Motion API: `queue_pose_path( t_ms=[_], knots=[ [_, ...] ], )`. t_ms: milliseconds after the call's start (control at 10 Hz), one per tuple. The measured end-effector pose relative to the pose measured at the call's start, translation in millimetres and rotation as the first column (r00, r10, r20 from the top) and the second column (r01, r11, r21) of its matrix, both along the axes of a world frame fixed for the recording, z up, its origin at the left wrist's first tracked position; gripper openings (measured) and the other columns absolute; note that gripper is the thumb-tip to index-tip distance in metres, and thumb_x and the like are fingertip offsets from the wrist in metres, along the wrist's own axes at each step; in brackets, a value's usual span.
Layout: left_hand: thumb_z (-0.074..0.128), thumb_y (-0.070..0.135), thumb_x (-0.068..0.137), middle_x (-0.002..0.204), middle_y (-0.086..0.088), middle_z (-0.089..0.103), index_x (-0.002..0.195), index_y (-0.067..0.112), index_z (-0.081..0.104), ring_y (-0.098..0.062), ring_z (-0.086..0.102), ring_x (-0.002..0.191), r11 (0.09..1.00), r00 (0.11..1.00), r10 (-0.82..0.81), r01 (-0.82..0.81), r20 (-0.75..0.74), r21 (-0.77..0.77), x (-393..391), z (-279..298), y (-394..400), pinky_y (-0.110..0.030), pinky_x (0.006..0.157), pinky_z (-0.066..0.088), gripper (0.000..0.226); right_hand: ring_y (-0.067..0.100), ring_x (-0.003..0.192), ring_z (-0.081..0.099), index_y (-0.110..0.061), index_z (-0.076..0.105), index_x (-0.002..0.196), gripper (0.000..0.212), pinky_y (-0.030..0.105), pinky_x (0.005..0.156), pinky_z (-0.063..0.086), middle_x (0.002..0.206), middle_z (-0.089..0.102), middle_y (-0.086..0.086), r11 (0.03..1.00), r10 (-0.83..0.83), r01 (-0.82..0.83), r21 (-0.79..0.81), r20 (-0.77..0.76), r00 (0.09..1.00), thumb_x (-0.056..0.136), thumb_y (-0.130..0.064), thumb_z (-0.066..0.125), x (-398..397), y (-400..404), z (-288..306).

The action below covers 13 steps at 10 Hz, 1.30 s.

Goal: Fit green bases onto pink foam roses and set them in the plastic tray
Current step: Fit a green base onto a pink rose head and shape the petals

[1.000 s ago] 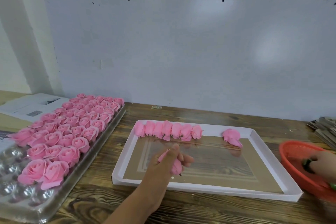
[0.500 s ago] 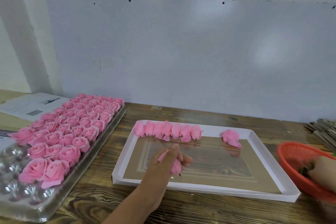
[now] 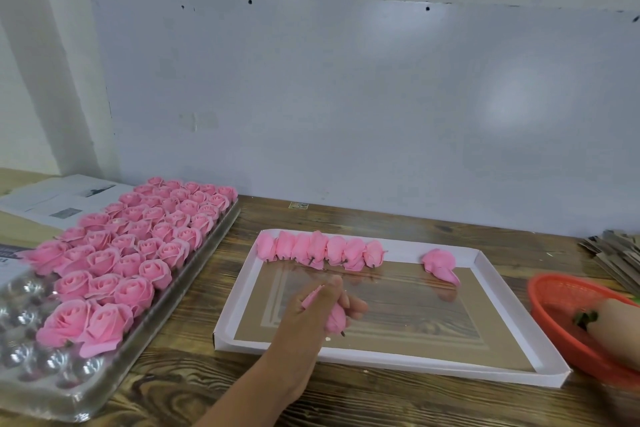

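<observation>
My left hand (image 3: 311, 315) grips a pink foam rose (image 3: 335, 317) over the white cardboard tray (image 3: 239, 291), the rose's stem end pointing down to the right. My right hand (image 3: 611, 326) is inside the red basket (image 3: 554, 302) at the right edge and pinches a green base (image 3: 585, 318). A row of several unfitted pink roses (image 3: 322, 250) lies along the far side of the white tray, with one more rose (image 3: 440, 265) apart to the right. The clear plastic tray (image 3: 114, 357) on the left holds several rows of finished roses (image 3: 138, 239); its near cells are bare.
The wooden table (image 3: 381, 218) ends at a white wall board behind. Papers (image 3: 59, 201) lie at the far left. A stack of grey card pieces (image 3: 620, 253) sits at the far right behind the red basket.
My right hand has drawn back toward the right edge inside the red basket, now with a green base between its fingers. My left hand and its rose have stayed in place.
</observation>
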State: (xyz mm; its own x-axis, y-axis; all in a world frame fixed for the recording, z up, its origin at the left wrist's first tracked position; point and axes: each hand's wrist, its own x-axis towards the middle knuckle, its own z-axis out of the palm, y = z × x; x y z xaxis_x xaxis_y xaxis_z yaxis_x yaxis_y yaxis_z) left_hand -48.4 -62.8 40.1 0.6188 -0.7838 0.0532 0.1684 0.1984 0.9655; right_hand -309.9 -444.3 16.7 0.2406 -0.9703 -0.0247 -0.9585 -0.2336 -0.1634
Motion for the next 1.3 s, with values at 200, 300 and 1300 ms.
queue_pose_path(
  t_ms=[200,300,1300],
  knots=[
    [0.058,0.050,0.085,0.093,-0.012,0.077,0.064,0.027,0.068,-0.017,0.071,0.087,1.000,1.000,0.011,-0.011,0.004,-0.002,0.4,-1.5,-1.1,-0.035,0.086,0.049,0.033,0.034,0.093,0.064,0.001,0.068,0.104,0.022,0.037,0.077,0.050,0.096,0.068,0.019,0.999,-0.041,0.041,0.001,-0.054,0.998,0.089,-0.012,0.060,3.1,-2.2,-0.4],
    [0.058,0.051,0.085,0.095,-0.012,0.077,0.065,0.026,0.069,-0.018,0.071,0.089,1.000,1.000,0.010,-0.010,0.009,0.000,1.3,-2.4,-0.6,-0.039,0.092,0.050,0.034,0.021,0.086,0.065,-0.016,0.071,0.103,0.026,0.033,0.084,0.053,0.093,0.069,0.006,0.999,-0.042,0.042,0.013,0.008,0.999,0.091,-0.033,0.056,-5.3,-7.7,-7.1],
    [0.052,0.062,0.084,0.063,0.009,0.048,0.067,0.025,0.062,-0.014,0.039,0.068,0.998,0.997,0.057,-0.058,-0.043,-0.022,1.8,2.4,3.3,-0.030,0.079,0.037,0.042,0.011,0.030,0.024,-0.015,0.046,0.064,0.028,0.015,0.049,0.019,0.048,0.046,0.001,0.893,-0.212,-0.177,0.413,0.734,0.645,0.092,-0.019,0.044,77.2,149.3,82.9]
  ],
)
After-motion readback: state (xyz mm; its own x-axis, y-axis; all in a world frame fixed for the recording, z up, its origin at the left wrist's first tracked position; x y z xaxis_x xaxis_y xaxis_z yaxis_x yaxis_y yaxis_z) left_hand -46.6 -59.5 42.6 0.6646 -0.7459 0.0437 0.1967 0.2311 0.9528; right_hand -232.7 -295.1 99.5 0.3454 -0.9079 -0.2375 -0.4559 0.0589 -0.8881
